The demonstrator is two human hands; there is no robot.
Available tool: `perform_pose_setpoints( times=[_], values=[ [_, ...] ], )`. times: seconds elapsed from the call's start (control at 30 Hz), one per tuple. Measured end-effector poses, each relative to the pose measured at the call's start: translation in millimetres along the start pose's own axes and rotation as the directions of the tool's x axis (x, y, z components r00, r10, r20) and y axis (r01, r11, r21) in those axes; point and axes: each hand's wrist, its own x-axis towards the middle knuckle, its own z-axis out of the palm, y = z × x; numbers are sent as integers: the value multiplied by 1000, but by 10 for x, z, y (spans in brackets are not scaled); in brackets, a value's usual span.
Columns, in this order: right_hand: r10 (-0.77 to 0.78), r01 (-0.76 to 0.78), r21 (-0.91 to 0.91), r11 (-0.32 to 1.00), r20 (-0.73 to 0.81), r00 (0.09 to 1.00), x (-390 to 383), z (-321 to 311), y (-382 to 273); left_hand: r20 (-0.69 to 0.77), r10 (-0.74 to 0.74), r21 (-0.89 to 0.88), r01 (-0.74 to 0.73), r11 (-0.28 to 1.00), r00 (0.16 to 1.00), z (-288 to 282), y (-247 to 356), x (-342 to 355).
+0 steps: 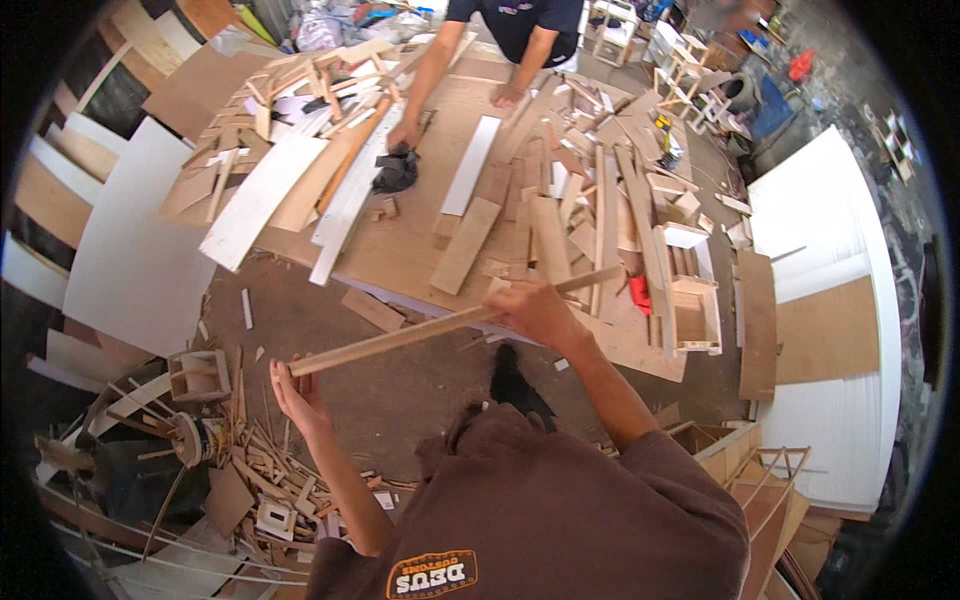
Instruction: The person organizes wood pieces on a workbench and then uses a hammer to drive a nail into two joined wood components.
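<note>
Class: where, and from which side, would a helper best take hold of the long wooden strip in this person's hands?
Probably by its right end, coming from the right, thumb and fingers across its narrow width. The wooden strip is long and thin; the left hand is at its left end, and the right hand leaves the other end sticking out.

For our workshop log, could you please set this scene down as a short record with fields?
Held piece: long, narrow wooden strip, tilted up toward the right
Left hand: at the strip's left end
Right hand: gripping it short of its right end
Worktable: strewn with boards and offcuts
Across the table: a co-worker's hand on a dark bundle, its material unclear
Table's right end: open wooden box
Floor, lower left: scrap wood pile
</note>
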Motion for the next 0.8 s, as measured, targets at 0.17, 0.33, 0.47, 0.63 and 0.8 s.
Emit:
perform_pose_setpoints(
  times=[0.17,0.33,0.47,0.63,0.8],
  values=[
    [-136,136,13,991,-5,991,25,123,-642,-120,-31,-32,28,999,992,-792,83,-181],
    [-256,260,61,964,-69,964,118,278,-1017,-35,-157,-142,150,978,987,-834,13,-711],
    [-302,311,101,945,-97,948,174,397,-1272,-41,-300,-194,287,938,953,-360,-179,-1233],
    [-279,287,129,949,-73,957,130,466,-1467,20,-231,-257,228,939,973,-351,-331,-1358],
    [-169,115,256,960,198,966,116,213,-1440,19,-221,-250,219,943,975,-370,-298,-1326]
  ],
)
